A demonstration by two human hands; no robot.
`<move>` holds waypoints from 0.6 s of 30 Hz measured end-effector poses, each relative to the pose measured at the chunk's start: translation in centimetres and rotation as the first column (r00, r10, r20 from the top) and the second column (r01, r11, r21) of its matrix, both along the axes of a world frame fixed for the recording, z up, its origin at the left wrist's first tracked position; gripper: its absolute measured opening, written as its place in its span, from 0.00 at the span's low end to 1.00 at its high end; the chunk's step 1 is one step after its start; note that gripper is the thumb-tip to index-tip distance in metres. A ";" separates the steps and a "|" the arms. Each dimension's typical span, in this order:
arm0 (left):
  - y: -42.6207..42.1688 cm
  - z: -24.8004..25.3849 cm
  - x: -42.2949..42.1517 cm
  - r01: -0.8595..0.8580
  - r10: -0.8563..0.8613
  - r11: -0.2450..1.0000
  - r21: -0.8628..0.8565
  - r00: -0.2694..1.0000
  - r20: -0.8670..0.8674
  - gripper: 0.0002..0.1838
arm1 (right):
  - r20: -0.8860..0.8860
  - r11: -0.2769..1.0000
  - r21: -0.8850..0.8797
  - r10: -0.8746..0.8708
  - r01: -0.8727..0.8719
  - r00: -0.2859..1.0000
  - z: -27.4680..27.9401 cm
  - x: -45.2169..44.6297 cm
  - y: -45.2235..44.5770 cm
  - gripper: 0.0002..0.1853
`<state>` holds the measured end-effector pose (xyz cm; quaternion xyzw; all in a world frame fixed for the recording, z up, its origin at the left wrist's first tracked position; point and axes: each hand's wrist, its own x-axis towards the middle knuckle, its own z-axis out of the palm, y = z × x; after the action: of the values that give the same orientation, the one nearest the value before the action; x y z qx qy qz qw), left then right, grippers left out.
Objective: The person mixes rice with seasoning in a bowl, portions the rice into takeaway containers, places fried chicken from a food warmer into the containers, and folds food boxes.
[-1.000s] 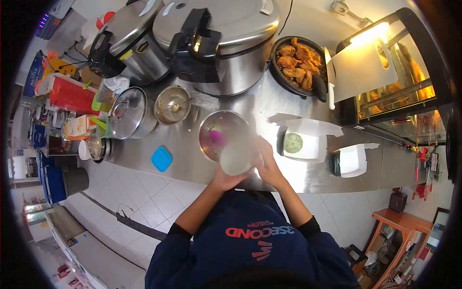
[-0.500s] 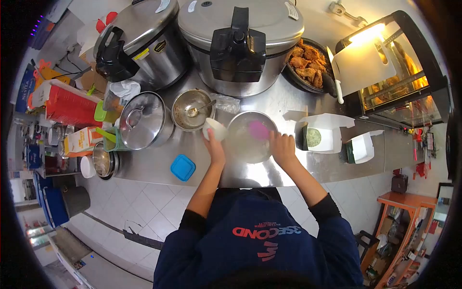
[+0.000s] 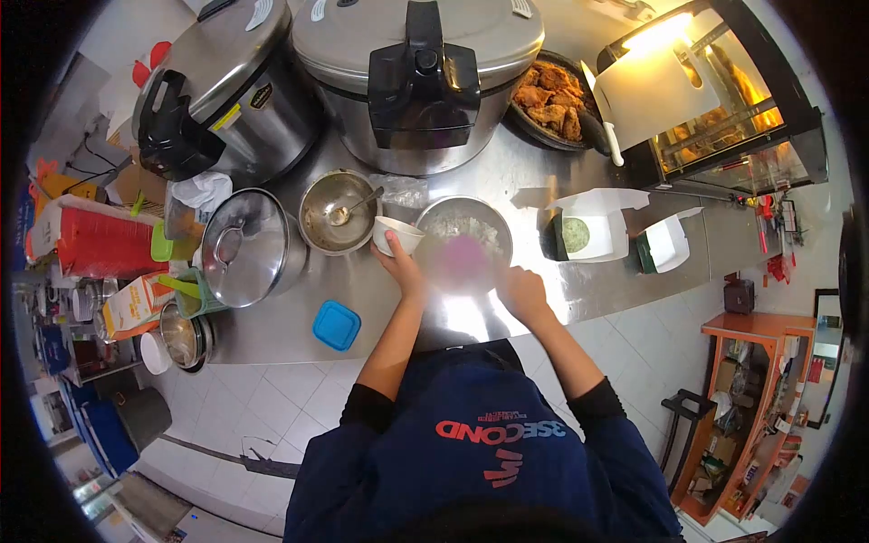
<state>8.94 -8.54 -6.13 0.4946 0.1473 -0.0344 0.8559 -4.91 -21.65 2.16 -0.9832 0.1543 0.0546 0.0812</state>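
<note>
And here the white bowl is clamped in the left hand, its rim above the fingertips, just left of the metal bowl. By the right hand, its fingers closed together, a motion-blurred purple utensil is gripped, its head beyond the fingers, over the metal bowl's near rim.

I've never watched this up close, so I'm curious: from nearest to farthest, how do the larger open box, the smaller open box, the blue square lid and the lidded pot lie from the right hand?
From the right hand in the head view:
1. Larger open box, right
2. Smaller open box, farther right
3. Blue square lid, left
4. Lidded pot, farther left
</note>
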 end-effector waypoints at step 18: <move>0.2 0.5 -0.2 -0.004 0.008 0.997 0.079 0.999 -0.048 0.44 | 0.041 0.995 -0.001 -0.101 0.101 0.994 -6.7 3.0 2.9 0.06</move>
<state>8.75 -8.37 -5.65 0.5266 0.1704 -0.0379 0.8320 -1.90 -18.73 -4.55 -0.9752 0.2021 0.0301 0.0855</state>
